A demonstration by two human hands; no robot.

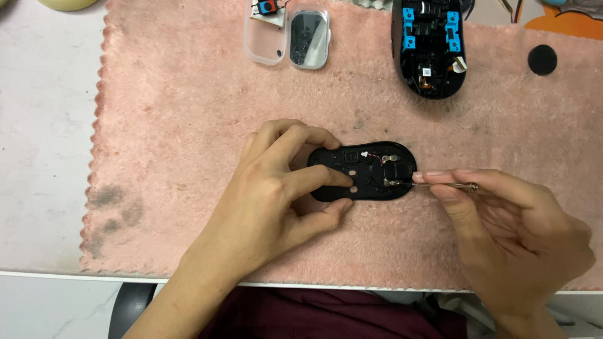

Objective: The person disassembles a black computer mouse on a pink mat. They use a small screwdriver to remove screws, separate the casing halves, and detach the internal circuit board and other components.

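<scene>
Centrally, left hand [276, 188] fingers pinch the black mouse base [363, 171]; right hand [502, 220] fingers pinch a thin tool [449, 185] at its edge, open pink mat [188, 125] around.

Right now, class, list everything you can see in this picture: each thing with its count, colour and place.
mouse base shell: one, black, centre of mat, inner side up
thin tool: one, metal, tip at the base shell's right end
mouse top shell: one, black with blue parts inside, top right of mat
clear case: one, open, transparent, top centre of mat
round disc: one, black, far right of mat
fuzzy mat: one, pink, stained at lower left, over the table
table: one, white
left hand: one, steadying the base shell
right hand: one, pinching the thin tool
</scene>
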